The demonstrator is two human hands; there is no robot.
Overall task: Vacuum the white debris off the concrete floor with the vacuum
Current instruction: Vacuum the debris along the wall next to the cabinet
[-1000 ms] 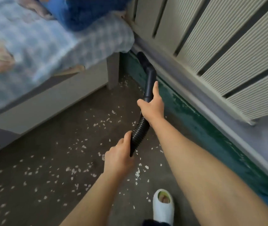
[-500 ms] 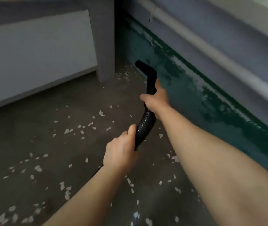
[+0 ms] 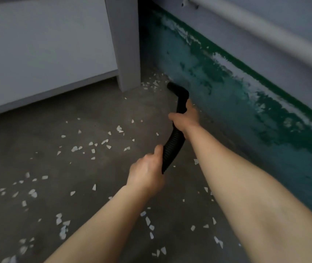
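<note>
A black vacuum hose point(image 3: 172, 149) with a bent rigid nozzle point(image 3: 178, 92) reaches toward the floor corner by the wall. My right hand point(image 3: 186, 119) grips the nozzle's handle part, and my left hand point(image 3: 145, 174) grips the ribbed hose lower down. The nozzle tip sits low beside a small heap of white debris point(image 3: 151, 84) at the foot of a grey post. More white flakes point(image 3: 92, 145) lie scattered over the concrete floor point(image 3: 98, 114), to the left of the hose and around my arms.
A grey furniture post point(image 3: 126, 44) and a pale panel point(image 3: 43, 46) stand at the back left. A wall with worn green paint point(image 3: 236, 95) runs along the right, with a white pipe point(image 3: 265, 29) above it.
The view dropped from the bed and wall slats to the floor corner. The nozzle has gone down and forward to the debris by the post; both hands kept their hold.
</note>
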